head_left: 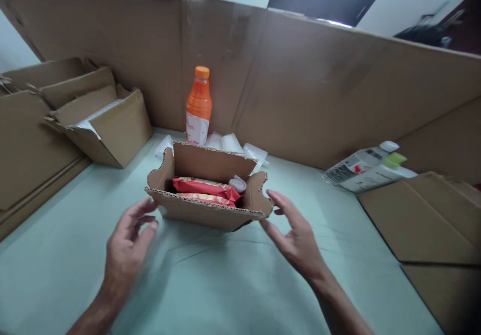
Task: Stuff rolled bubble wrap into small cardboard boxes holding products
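Note:
In the middle of the table stands a small open-topped cardboard box (199, 213) with notched ends. Inside lie red food packets (206, 187) and a small clear plastic item (238, 184) whose kind I cannot make out. My left hand (130, 245) is just off the box's near left corner, thumb and fingers apart, holding nothing. At the right end, my right hand (295, 237) has its thumb and fingers spread on either side of the box's corner. Its fingertips are very close to the cardboard; whether they touch it I cannot tell.
Behind the box stand an orange-capped drink bottle (199, 105) and some clear plastic wrap (229, 143). More cardboard boxes (122, 129) fill the left side. To the right, plastic bottles (361, 167) lie beside flattened cardboard (421, 220). A tall cardboard wall (319, 84) closes off the back.

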Tool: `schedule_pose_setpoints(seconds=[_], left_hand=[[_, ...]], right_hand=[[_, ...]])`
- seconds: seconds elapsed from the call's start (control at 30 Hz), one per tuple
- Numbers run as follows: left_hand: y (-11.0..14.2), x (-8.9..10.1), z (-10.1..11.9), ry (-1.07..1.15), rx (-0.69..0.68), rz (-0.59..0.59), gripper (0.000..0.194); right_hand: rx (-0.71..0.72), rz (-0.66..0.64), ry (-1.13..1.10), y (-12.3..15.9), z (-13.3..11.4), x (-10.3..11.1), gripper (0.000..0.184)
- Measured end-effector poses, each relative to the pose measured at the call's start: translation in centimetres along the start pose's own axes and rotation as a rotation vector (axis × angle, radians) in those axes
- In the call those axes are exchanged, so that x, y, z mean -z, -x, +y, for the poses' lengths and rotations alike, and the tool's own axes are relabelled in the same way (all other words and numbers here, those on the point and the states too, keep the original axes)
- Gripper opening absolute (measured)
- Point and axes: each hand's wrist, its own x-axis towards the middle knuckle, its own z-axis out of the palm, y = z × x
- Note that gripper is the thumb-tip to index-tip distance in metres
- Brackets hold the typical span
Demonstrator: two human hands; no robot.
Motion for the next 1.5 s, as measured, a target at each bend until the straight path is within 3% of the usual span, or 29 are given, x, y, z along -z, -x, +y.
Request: schedule_pose_setpoints(seconds=[0.1, 0.2, 0.3, 0.43, 0.5, 0.6, 0.77, 0.87, 1.03, 1.13, 1.23, 1.3, 1.37, 1.5], left_hand=[[-2.7, 0.4, -1.1, 0.059, -0.016, 0.0, 0.064], [-3.9, -1.6, -1.4, 0.094, -0.013, -0.129, 0.057], [-2.6, -4.4, -0.9, 0.128, -0.03, -0.197, 0.051], [1.7, -6.4, -0.3, 0.149, 0.009, -0.361, 0.053], [3.8, -6.0, -0.4, 0.103, 0.01, -0.422, 0.053], [5.3, -3.9, -0.9, 0.009, 0.003, -0.336, 0.055], [3.6, -1.7, -0.4, -0.051, -0.048, -0.158, 0.046], [3.3, -1.7, -0.5, -0.08, -0.063, -0.123, 0.044], [4.7, -1.3, -2.5, -0.093, -0.044, -0.154, 0.049], [4.9, -0.4, -3.3, -0.093, -0.031, -0.118, 0.052], [4.1, 1.2, -3.6, -0.052, -0.03, 0.002, 0.052], [3.0, 2.8, -3.9, -0.027, -0.019, 0.12, 0.051], [1.7, 5.0, -4.2, -0.019, -0.016, 0.267, 0.051], [-0.9, 10.0, -5.0, -0.057, -0.067, 0.618, 0.055]], right_hand=[[-0.016, -0.074, -0.041, 0.3, -0.8, -2.8, 0.056], [-0.075, -0.1, -0.094, -0.4, -1.9, -4.2, 0.049], [-0.155, -0.041, -0.089, 0.1, -1.4, -3.4, 0.039], [-0.24, 0.117, -0.028, 4.3, 1.5, -0.5, 0.035], [-0.281, 0.144, -0.02, 6.8, 2.2, 0.4, 0.036], [-0.27, 0.103, -0.061, 8.7, 1.0, -0.4, 0.034], [-0.208, 0.0, -0.187, 5.3, -1.8, -3.7, 0.034], [-0.247, -0.024, -0.213, 3.5, -1.4, -4.4, 0.034], [-0.402, -0.142, -0.142, 3.9, 0.3, -4.8, 0.044], [-0.427, -0.19, -0.186, 3.3, 0.1, -5.8, 0.047], [-0.353, -0.22, -0.29, 1.0, -1.1, -8.6, 0.046], [-0.268, -0.257, -0.372, -1.3, -2.6, -11.6, 0.047], [-0.142, -0.317, -0.472, -3.8, -4.5, -15.5, 0.054], [0.168, -0.426, -0.586, -6.7, -9.6, -24.2, 0.086]])
